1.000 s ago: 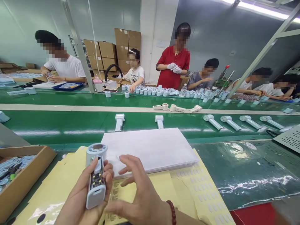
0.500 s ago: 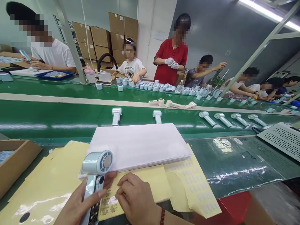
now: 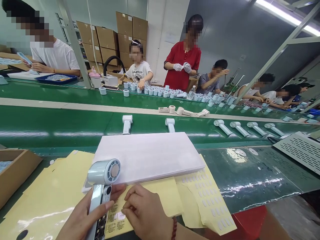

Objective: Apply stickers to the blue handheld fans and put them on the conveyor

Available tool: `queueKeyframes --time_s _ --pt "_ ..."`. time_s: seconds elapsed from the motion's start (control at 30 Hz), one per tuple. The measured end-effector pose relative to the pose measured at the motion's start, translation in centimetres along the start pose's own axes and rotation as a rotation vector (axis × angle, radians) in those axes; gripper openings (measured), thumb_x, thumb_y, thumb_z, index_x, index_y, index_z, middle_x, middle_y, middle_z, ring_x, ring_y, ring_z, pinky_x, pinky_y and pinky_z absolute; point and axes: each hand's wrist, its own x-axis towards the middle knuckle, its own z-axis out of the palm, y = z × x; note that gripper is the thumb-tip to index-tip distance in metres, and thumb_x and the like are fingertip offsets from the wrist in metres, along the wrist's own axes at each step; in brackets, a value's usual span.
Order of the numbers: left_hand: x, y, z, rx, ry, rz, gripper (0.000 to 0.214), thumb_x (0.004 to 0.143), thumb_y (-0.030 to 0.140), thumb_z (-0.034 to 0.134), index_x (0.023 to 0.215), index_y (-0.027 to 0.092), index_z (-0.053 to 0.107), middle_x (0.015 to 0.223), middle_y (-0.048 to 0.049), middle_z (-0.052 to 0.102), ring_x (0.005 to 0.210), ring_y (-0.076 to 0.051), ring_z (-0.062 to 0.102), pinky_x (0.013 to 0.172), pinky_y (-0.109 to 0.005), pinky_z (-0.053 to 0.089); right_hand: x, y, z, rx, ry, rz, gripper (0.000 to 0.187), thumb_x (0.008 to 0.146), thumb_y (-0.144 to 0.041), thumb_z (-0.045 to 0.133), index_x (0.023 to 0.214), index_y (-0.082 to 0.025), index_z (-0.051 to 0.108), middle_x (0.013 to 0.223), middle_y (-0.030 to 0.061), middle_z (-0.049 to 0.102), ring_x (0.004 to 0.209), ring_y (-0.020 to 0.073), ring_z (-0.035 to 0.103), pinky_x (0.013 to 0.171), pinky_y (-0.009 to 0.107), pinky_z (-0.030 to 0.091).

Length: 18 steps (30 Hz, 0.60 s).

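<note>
My left hand is wrapped round the handle of a pale blue handheld fan, its round head pointing up and right. My right hand, with a dark bead bracelet at the wrist, has its fingertips pinched on a yellow label sheet printed with small stickers, right beside the fan's handle. What the fingers pinch is too small to make out. A white stack of sheets lies just beyond both hands.
Yellow backing sheets cover the near bench; a cardboard box sits at left. Fans lie along the green conveyor. A perforated metal panel is at right. Several people work across the belt.
The fan turned from upright with its open handle facing me to head-side-on. My right hand dropped from open above the sheets to pinching the label sheet. My view shifted slightly.
</note>
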Motion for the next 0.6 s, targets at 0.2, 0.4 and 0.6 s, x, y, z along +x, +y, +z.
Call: queueKeyframes --time_s 0.2,0.4,0.6 --pt "0.3 -0.4 -0.2 -0.002 -0.005 -0.025 0.056 0.054 0.047 0.092 0.104 0.025 0.077 0.116 -0.0066 0.078 0.126 -0.04 0.06 0.115 -0.047 0.04 -0.3 0.2 -0.1 0.052 -0.027 -0.008 0.016 0.079 -0.008 0.073 0.076 -0.019 0.062 0.091 0.0014 0.068 0.076 0.0157 0.066 0.065 0.021 0.048" --pt "-0.2 0.5 0.5 -0.011 0.025 -0.013 0.062 0.049 0.051 0.094 0.104 0.028 0.077 0.108 -0.0058 0.08 0.121 -0.038 0.064 0.109 -0.042 0.047 0.6 -1.8 -1.8 0.111 -0.016 0.021 0.017 0.084 -0.009 0.073 0.08 -0.02 0.061 0.089 -0.0014 0.067 0.083 0.0122 0.066 0.069 0.015 0.049" --pt "0.3 0.2 0.5 0.016 0.029 0.0 0.062 0.052 0.047 0.093 0.107 0.023 0.075 0.11 -0.0074 0.079 0.121 -0.038 0.064 0.109 -0.042 0.047 -0.3 0.2 0.3 -0.068 -0.046 0.023 0.013 0.08 -0.01 0.068 0.077 -0.019 0.059 0.092 0.0023 0.065 0.076 0.0172 0.064 0.065 0.024 0.048"
